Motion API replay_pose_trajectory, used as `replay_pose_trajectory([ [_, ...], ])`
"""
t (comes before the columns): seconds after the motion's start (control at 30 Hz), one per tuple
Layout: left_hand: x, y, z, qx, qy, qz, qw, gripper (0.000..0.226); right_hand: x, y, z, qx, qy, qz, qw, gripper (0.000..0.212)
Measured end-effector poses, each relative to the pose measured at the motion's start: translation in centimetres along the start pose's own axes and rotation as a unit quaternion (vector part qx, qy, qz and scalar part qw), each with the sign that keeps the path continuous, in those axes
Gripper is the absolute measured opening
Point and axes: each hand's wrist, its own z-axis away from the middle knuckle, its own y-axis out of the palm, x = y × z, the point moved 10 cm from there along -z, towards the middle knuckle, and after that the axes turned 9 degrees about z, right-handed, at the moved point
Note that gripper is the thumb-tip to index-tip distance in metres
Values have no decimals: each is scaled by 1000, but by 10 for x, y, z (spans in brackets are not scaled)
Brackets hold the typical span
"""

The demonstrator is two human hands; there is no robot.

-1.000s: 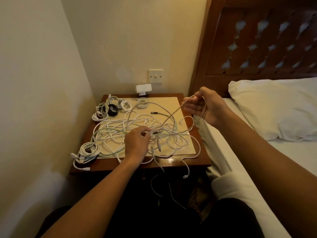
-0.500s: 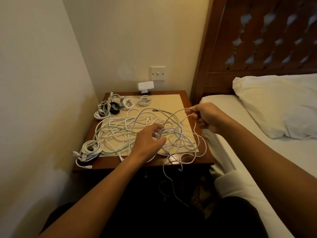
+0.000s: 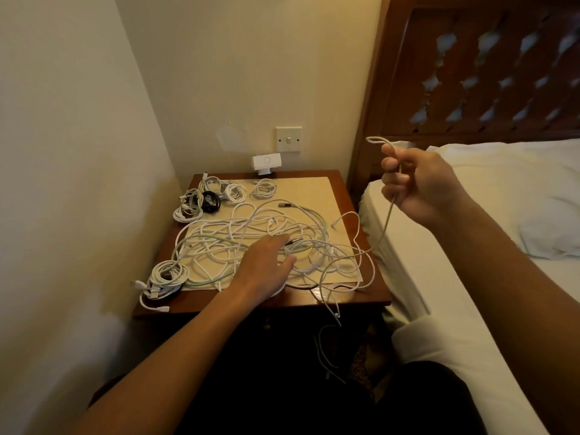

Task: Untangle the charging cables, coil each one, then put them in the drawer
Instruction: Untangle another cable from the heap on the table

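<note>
Since half a second ago the right hand has risen from the right edge of the desk to well above it, drawing a beige cable up out of the tangle, while the left hand has flattened onto the pile. The right hand is closed around that cable; a small loop pokes out above the fist and the rest slants down into the heap. The left hand lies open, fingers fairly straight, pressing the loose white and pale-green cables against the desk. Some coiling looks done: one bundle sits at the near left corner and a cluster of coils at the far left. I judge the work partway through. Most cables remain knotted in the middle, a few ends hang over the near edge, and the drawer is out of sight, so nothing shows whether any are stored.
</note>
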Motion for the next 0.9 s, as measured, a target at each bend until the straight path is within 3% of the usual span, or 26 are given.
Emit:
replay_pose_trajectory([
  [0.17,-69,-79,4,-141,70,62,986,42,45,27,44,13,-72,202,977,24],
  [0.3,-140,-143,21,-209,143,110,961,55,74,69,91,62,-115,330,935,27],
  [0.37,-168,-157,27,-179,167,105,964,58,85,95,114,101,-139,373,912,27],
  [0.47,-175,-161,29,-91,143,80,982,23,109,116,141,85,-218,425,874,23],
  [0.57,-146,-155,44,50,39,204,977,36,123,123,156,37,-326,540,775,13],
  [0.67,-138,-171,76,102,25,267,958,29,91,108,144,61,-295,600,741,11],
  [0.8,-145,-201,116,127,58,418,898,25,35,67,124,82,-166,599,779,24],
  [0.9,-134,-210,131,51,71,375,923,27,-10,55,125,142,-80,646,746,21],
])
